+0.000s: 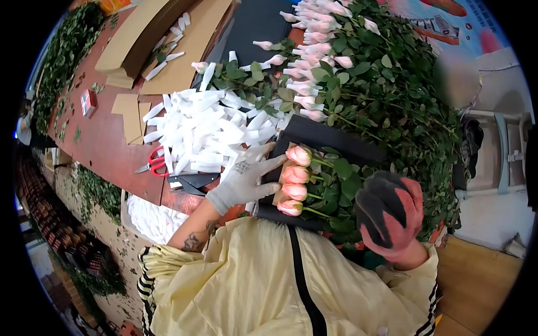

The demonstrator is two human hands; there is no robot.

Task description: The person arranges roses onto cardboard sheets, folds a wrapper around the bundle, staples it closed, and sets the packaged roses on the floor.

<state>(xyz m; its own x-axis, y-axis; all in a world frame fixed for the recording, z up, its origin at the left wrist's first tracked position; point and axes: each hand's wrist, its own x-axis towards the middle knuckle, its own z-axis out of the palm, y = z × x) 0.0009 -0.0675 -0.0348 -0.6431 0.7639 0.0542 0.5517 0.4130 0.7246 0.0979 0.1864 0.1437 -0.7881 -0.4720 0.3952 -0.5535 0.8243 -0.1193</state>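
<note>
My left hand, in a pale grey glove, lies with its fingers spread beside several pink roses. Its fingertips reach the left edge of the blooms, over a piece of brown cardboard. The roses lie in a column on a black ridged board, heads to the left and leafy stems to the right. To the right of these leaves, my right hand is closed in a red and black glove. Whatever its fingers hold, if anything, is hidden.
White mesh sleeves lie heaped left of the board, near red-handled scissors and a small red box. Sleeved roses with long leafy stems are piled at the back right. Cardboard sheets stand at the back left.
</note>
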